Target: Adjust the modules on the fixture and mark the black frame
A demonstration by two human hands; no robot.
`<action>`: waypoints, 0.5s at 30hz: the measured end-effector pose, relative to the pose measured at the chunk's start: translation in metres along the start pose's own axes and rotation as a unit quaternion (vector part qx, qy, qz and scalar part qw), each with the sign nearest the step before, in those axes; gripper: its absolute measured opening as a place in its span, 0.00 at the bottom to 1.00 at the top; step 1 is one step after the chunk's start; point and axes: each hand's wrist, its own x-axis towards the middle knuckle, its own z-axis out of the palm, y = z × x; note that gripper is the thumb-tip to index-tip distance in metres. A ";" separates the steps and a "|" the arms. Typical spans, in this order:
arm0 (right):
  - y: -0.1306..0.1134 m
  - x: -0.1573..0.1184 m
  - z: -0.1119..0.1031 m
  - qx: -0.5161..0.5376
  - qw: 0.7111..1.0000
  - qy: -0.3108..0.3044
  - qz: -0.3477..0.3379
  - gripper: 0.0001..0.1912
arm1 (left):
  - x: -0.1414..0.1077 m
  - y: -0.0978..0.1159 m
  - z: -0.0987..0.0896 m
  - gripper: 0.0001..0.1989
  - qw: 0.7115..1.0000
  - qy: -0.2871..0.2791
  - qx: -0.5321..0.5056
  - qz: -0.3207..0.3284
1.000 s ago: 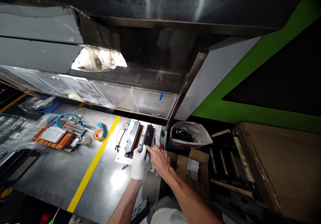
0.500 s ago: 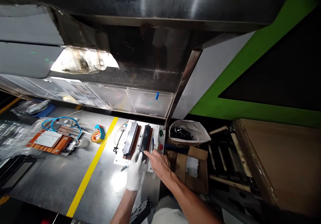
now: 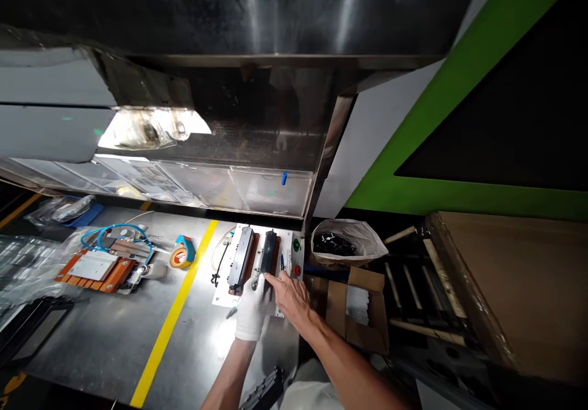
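Note:
A white fixture plate (image 3: 221,296) lies on the steel bench and carries two long dark bars on brown bases. My left hand (image 3: 252,312), in a white glove, rests on the near end of the right bar (image 3: 267,254); its grip is hidden by the glove. My bare right hand (image 3: 290,298) lies beside it, index finger stretched out and touching the same bar's near end. The left bar (image 3: 242,257) is untouched. A green button (image 3: 296,244) and a red button (image 3: 297,269) sit at the plate's right edge.
A yellow line (image 3: 172,318) crosses the steel bench. Left of it lie a tape roll (image 3: 182,255), an orange fixture (image 3: 94,269) with blue tubing, and plastic bags. A bag of dark parts (image 3: 342,241) and a cardboard box (image 3: 356,306) stand to the right.
The view has shifted slightly. Both hands stay at the near end of the right bar, with my right index finger still pointing onto it.

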 end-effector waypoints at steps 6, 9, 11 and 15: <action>0.006 0.012 -0.006 0.019 0.998 0.045 0.029 0.30 | 0.010 0.008 -0.012 0.21 0.998 -0.029 0.047 0.008; 0.028 0.009 0.005 0.062 0.992 0.099 0.051 0.29 | 0.020 0.020 -0.028 0.23 0.997 -0.041 0.062 -0.024; 0.051 0.001 0.021 0.117 0.979 0.147 0.083 0.28 | 0.031 0.030 -0.037 0.24 0.995 -0.051 0.074 -0.038; 0.104 -0.023 0.060 0.180 0.950 0.141 0.214 0.26 | 0.070 0.041 -0.035 0.28 0.994 -0.066 0.085 -0.022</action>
